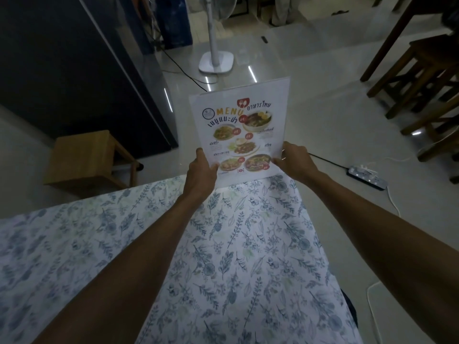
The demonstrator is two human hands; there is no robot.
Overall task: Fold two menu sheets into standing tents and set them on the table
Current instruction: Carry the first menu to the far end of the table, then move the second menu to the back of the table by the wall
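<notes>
Both hands (201,173) (294,161) grip the upright, colourfully printed menu sheet (239,130).

Two bare forearms show, both uncovered from the lower edge of the view up to the wrists: no sleeve, cuff or fabric reaches into sight on either one. The left hand (202,170) wears no glove, and no ring, band or watch shows on it or on its wrist. The right hand (293,161) is likewise ungloved, its wrist plain, with no bracelet or strap visible. Both forearms are lean and long, widening toward the lower corners of the picture where they leave the frame. The light is dim, so fine marks on them cannot be made out. Nothing else of the person's clothing is clearly in view.
</notes>
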